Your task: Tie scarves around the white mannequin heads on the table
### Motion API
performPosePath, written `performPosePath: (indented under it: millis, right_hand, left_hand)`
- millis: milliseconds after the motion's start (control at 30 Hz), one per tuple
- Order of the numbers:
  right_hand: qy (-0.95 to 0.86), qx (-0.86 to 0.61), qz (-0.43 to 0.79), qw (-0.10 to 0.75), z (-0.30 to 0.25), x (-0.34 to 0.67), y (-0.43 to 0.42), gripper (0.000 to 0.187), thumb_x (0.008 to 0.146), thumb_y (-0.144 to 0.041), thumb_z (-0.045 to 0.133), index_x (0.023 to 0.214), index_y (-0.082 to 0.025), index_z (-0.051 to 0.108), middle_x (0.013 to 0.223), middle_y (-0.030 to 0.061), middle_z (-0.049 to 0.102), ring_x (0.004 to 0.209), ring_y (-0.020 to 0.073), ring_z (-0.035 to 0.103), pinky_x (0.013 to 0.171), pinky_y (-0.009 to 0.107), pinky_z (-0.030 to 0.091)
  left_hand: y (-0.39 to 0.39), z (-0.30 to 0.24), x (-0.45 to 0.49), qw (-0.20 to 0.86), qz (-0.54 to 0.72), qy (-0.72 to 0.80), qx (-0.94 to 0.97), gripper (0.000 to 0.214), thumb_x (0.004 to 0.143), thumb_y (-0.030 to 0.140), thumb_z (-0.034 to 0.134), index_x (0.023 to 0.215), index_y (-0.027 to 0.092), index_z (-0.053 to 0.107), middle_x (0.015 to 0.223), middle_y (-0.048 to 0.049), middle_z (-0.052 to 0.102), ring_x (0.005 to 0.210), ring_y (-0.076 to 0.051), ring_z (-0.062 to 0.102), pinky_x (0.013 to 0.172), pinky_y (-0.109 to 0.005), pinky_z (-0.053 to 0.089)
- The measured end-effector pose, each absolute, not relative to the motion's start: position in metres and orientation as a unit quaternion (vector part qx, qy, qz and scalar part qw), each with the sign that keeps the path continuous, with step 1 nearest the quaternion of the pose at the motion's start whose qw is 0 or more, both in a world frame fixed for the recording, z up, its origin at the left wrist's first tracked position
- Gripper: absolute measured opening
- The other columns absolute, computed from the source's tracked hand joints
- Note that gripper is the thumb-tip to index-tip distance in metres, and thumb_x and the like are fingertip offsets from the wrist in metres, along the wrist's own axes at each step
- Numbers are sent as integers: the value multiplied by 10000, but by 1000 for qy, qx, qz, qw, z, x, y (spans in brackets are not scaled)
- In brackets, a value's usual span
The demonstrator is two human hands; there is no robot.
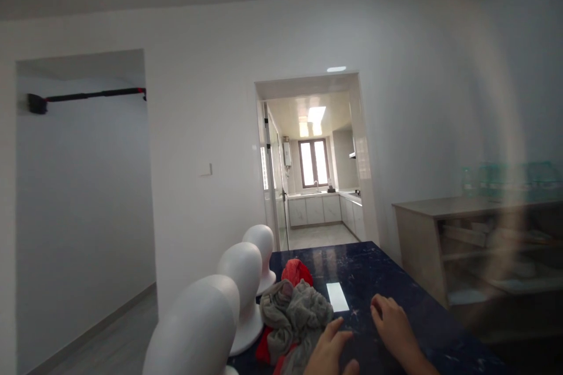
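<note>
My left hand (329, 350) is at the bottom of the head view, fingers spread and holding nothing. It is right beside a heap of crumpled grey cloth (308, 309), and I cannot tell whether it touches it. Red cloth (297, 271) shows behind the heap, and more red peeks out underneath. My right hand (394, 328) hovers over the dark blue table (365, 263), farther right, with loosely bent fingers and nothing visible in them. Along the table's left side stand several white mannequin heads (240, 272), bare and upright, the nearest cut off by the frame.
A bright white rectangle (338, 297) shows on the tabletop, perhaps a reflection. To the right is an open-shelved wooden cabinet (417, 240) with greenish bottles (519, 179) on top. Past the table, a doorway leads into a kitchen (314, 208).
</note>
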State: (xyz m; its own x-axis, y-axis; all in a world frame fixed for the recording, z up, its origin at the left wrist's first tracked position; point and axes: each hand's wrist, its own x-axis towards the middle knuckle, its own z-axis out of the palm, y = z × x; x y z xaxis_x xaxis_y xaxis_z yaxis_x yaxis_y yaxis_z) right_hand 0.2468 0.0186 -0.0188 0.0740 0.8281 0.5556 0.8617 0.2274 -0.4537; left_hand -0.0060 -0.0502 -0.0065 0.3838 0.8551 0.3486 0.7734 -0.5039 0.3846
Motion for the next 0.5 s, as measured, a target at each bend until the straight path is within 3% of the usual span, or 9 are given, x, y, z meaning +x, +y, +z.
performPosePath:
  millis: [100,200,333,500]
  right_hand:
    - [-698,-608,-25,378,-21,240,17,277,990,-190,437,908,-222,700,960,73,744,943,235,658,892,352,411]
    - [-694,-615,-25,374,-23,242,21,272,987,-172,440,894,-219,691,943,70,736,933,234,653,880,352,402]
    - [-687,-617,-9,384,-24,243,30,269,1000,-190,434,900,-223,681,921,56,736,911,225,668,853,345,395]
    - [-679,-623,12,388,-22,244,33,255,1001,-231,443,882,-225,668,884,51,736,879,225,685,834,342,403]
  left_hand:
    - [-7,-11,22,121,148,555,810,739,877,518,585,1574,279,520,1749,-85,321,1611,-405,272,1303,-594,247]
    - [20,-22,24,40,119,655,745,726,927,538,480,1585,231,502,1744,-157,311,1572,-518,273,1237,-724,205]
    - [45,-26,9,-10,122,682,721,656,986,459,373,1571,202,521,1695,-190,402,1512,-456,416,1222,-640,298]
    - [70,-5,-13,12,150,670,727,698,1027,492,292,1598,130,465,1694,-175,412,1525,-363,437,1279,-488,286]
